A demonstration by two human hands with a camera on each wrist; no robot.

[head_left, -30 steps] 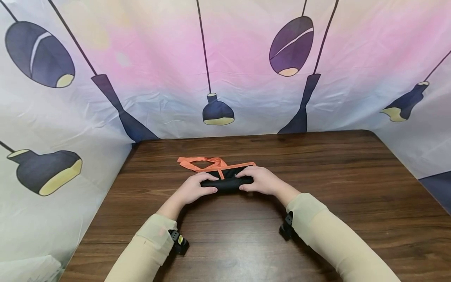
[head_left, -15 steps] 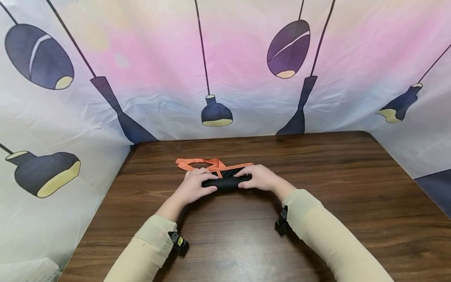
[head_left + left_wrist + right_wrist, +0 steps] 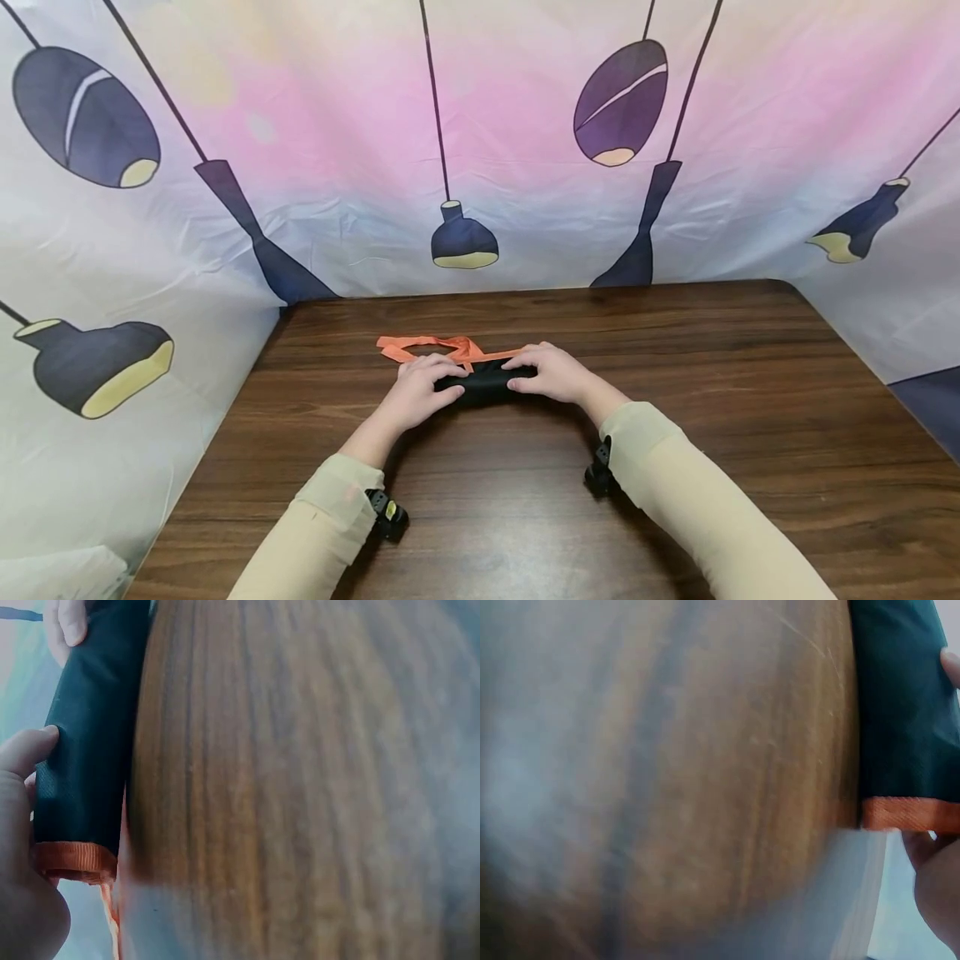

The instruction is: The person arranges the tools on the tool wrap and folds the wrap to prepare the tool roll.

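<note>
A black cloth roll [image 3: 486, 386] with orange edging lies crosswise on the table, partly rolled up, its far edge still flat. My left hand [image 3: 422, 388] grips its left end, thumb on the near side and fingers over the top. At the other end my right hand [image 3: 557, 373] holds it in the same way. An orange strap [image 3: 420, 341] loops out behind the roll to the left. In the left wrist view, orange binding [image 3: 79, 859] rims the roll's end beside the left thumb [image 3: 26, 754]. The right wrist view shows the opposite end's orange binding [image 3: 907, 814].
The dark wood-grain table [image 3: 480, 517] extends to both sides of the arms. A cloth backdrop [image 3: 360, 167] printed with hanging lamps rises right behind the table's far edge and along the left. Small black cameras [image 3: 388, 515] sit on both wrists.
Both hands have shifted slightly away from the body with the roll. The flat black strip between the roll and the far orange edge has become narrower. The orange strap stays in place.
</note>
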